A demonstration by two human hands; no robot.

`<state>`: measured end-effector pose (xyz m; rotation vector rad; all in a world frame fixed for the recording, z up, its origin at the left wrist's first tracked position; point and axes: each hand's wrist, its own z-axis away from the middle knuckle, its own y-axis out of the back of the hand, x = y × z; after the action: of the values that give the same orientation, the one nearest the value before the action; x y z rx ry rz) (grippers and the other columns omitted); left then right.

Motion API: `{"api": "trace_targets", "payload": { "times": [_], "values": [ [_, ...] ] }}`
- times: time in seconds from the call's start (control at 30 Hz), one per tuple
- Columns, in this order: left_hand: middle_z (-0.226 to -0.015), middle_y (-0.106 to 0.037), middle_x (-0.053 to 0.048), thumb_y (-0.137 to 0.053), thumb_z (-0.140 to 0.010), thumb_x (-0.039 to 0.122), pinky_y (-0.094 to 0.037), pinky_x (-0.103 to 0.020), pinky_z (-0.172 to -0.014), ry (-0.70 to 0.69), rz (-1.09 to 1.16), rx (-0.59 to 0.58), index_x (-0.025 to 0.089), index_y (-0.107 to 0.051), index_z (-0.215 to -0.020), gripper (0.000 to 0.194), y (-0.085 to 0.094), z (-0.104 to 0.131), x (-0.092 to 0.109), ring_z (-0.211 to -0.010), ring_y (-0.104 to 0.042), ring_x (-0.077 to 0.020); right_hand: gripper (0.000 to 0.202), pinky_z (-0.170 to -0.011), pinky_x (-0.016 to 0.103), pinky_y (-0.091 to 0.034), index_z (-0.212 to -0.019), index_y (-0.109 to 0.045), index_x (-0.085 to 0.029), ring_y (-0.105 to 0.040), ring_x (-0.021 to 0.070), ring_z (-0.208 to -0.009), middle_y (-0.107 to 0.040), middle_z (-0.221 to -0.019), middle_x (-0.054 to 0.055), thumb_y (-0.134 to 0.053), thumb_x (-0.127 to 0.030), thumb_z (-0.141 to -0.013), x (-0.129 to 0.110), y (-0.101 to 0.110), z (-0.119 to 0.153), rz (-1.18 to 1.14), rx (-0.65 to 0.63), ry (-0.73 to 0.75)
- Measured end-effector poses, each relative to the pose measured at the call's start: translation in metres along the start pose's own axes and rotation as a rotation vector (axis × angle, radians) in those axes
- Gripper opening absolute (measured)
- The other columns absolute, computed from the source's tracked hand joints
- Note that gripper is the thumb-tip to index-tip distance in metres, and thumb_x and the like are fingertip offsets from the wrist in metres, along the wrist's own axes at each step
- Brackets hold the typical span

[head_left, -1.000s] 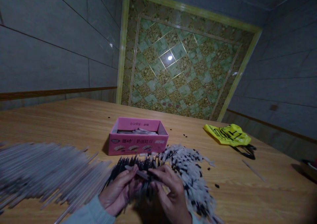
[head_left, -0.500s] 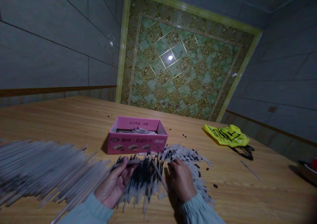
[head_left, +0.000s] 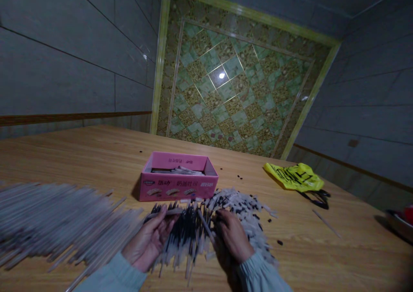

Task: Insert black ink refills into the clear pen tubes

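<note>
My left hand (head_left: 151, 241) is closed round a thin pale stick (head_left: 173, 212), palm turned up, beside a bundle of dark-tipped sticks (head_left: 187, 229). At the right edge of that bundle is my right hand (head_left: 234, 236), back up with curled fingers; its fingertips are partly hidden, and I cannot make out what they hold. A heap of small white and black pieces (head_left: 237, 199) lies behind and to the right of it. One pale stick (head_left: 206, 225) lies aslant over the bundle, between my hands.
A pink box (head_left: 178, 187) with pale items inside stands behind the bundle. Many long pale sticks (head_left: 54, 223) cover the left of the wooden table (head_left: 309, 257). A yellow bag (head_left: 295, 176), a single stick (head_left: 325, 223) and a bowl's edge (head_left: 400, 223) are at the right.
My right hand has shifted slightly left, its fingers now lower over the edge of the dark-tipped bundle. My left hand has barely moved and still holds its stick.
</note>
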<state>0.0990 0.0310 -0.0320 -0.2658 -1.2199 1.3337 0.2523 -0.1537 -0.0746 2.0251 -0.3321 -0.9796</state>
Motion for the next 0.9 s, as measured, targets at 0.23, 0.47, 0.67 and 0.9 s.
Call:
{"api": "trace_targets", "payload": {
  "times": [0.23,0.47,0.67,0.9],
  "values": [
    [-0.062,-0.073,-0.010,-0.047,-0.086,0.003,-0.056,-0.016,-0.044,-0.007,-0.016,0.003,0.005,-0.061,-0.094,0.016,0.003,-0.003,-0.002,-0.050,-0.069,-0.0156,0.044,-0.081,0.029,-0.049,-0.099,-0.069,-0.015,-0.066,0.0173,-0.092,-0.072,-0.095,0.005,-0.040,-0.002,-0.068,-0.002,-0.005,-0.001,-0.187,-0.050,0.065],
    [-0.063,-0.073,-0.011,-0.049,-0.085,0.003,-0.056,-0.015,-0.044,-0.019,-0.037,0.002,0.005,-0.063,-0.084,0.015,0.007,-0.007,-0.003,-0.051,-0.069,-0.0150,0.008,-0.063,0.029,-0.043,-0.074,-0.068,-0.020,-0.064,0.0235,-0.074,-0.070,-0.075,0.006,-0.063,-0.025,-0.070,-0.015,0.009,0.008,0.115,-0.006,-0.054],
    [-0.061,-0.073,-0.012,-0.047,-0.086,0.004,-0.055,-0.014,-0.043,-0.011,-0.050,0.002,0.005,-0.063,-0.080,0.017,0.006,-0.007,-0.002,-0.049,-0.069,-0.0145,0.014,-0.060,0.025,-0.038,-0.087,-0.064,-0.021,-0.064,0.0220,-0.075,-0.069,-0.076,0.005,-0.061,-0.023,-0.074,-0.018,0.002,0.007,0.297,-0.025,-0.077],
    [-0.062,-0.073,-0.011,-0.047,-0.086,0.004,-0.055,-0.014,-0.043,-0.009,-0.055,0.007,0.005,-0.062,-0.082,0.016,0.005,-0.006,-0.002,-0.049,-0.069,-0.0147,0.009,-0.063,0.023,-0.038,-0.082,-0.062,-0.020,-0.063,0.0193,-0.078,-0.068,-0.082,0.005,-0.054,-0.018,-0.078,-0.013,-0.001,0.006,0.298,0.035,-0.072]
  ]
}}
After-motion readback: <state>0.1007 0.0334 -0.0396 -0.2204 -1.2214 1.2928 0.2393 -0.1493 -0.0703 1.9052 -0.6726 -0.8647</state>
